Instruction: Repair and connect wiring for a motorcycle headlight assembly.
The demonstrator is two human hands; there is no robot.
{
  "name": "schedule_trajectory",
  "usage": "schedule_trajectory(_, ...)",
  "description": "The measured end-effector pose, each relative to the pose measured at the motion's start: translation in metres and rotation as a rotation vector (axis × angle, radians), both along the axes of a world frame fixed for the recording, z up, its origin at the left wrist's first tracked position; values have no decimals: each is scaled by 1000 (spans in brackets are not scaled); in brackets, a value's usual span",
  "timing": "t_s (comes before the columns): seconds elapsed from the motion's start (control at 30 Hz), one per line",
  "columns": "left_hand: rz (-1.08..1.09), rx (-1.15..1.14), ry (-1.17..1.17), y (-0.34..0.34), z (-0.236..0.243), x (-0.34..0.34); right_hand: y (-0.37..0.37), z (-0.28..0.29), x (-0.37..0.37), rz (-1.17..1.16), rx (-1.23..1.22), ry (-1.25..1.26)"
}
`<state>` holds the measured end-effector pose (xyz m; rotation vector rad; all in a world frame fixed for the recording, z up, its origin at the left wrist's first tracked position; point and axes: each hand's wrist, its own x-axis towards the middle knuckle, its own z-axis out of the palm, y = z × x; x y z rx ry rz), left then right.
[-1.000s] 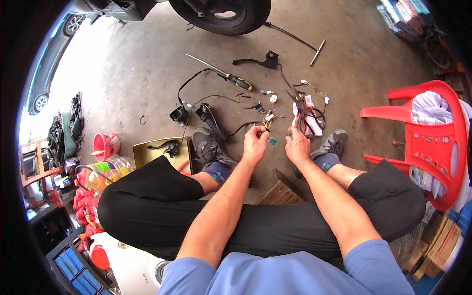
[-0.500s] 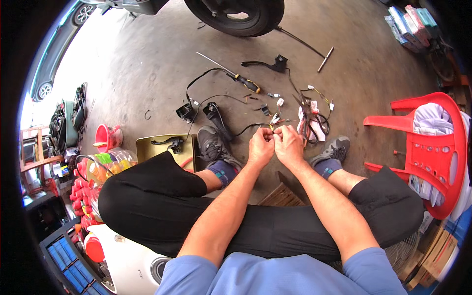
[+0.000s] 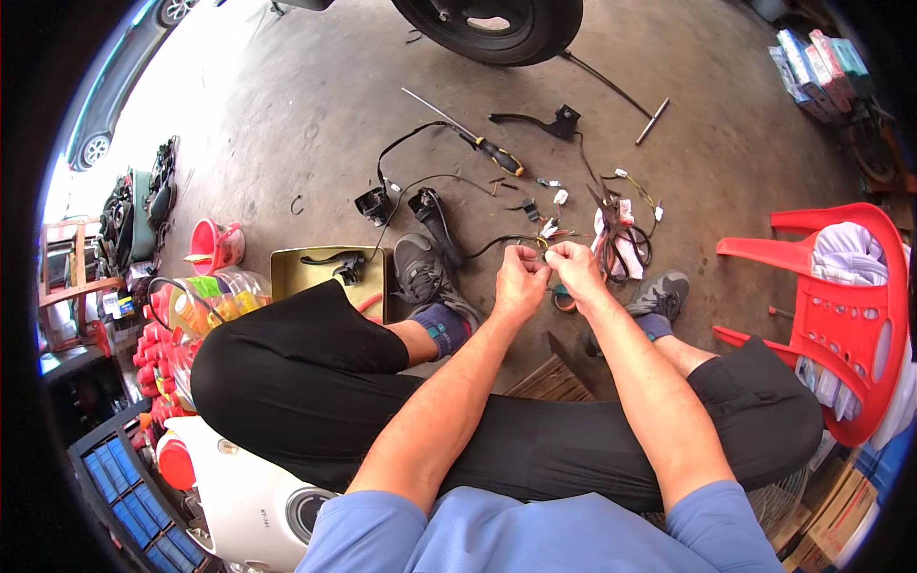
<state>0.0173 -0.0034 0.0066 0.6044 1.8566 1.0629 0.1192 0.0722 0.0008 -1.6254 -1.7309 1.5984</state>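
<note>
My left hand (image 3: 522,279) and my right hand (image 3: 577,271) are close together above the floor between my shoes, fingers pinched on thin wires (image 3: 542,243). These wires come from the end of a black cable (image 3: 495,244), which runs to a black handlebar grip (image 3: 433,226) beside my left shoe. White connectors (image 3: 549,228) lie just beyond my fingertips. Past my right hand, dark-bladed scissors (image 3: 606,206) rest on a white and pink cloth (image 3: 626,250) among black wires. A roll of tape (image 3: 565,301) is partly visible below my right hand.
A yellow-handled screwdriver (image 3: 500,156), a brake lever (image 3: 564,121) and a black switch housing (image 3: 373,204) lie ahead on the floor. At left stand a yellowish tray (image 3: 289,302) and a red bucket (image 3: 229,246). A red chair (image 3: 812,306) stands at right; a wheel (image 3: 521,43) is ahead.
The view has shifted, so most floor items appear further right. My hands have parted slightly, still pinching the wires, and a tape roll now shows below the right hand.
</note>
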Motion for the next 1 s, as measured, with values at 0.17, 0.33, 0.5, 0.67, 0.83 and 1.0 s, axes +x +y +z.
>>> schedule_trajectory(0.17, -35, 25, -129, -3, -10, -9, 7, 8, 4, -40, -478, 304)
schedule_trajectory(0.33, -113, 29, -227, -1, 0, -11, 12, 15, 10, 19, -582, 335)
schedule_trajectory(0.5, -143, 2, -244, -1, 6, -15, 12, 11, 9, 39, -570, 322)
schedule_trajectory(0.67, -147, 13, -320, 1, 7, -14, 12, 4, 12, 32, -607, 306)
schedule_trajectory(0.83, -142, 83, -326, -1, -1, -14, 7, 10, 9, -45, -714, 321)
schedule_trajectory(1.0, -9, 16, -498, 6, 1, -23, 11, 22, 5, 20, -685, 250)
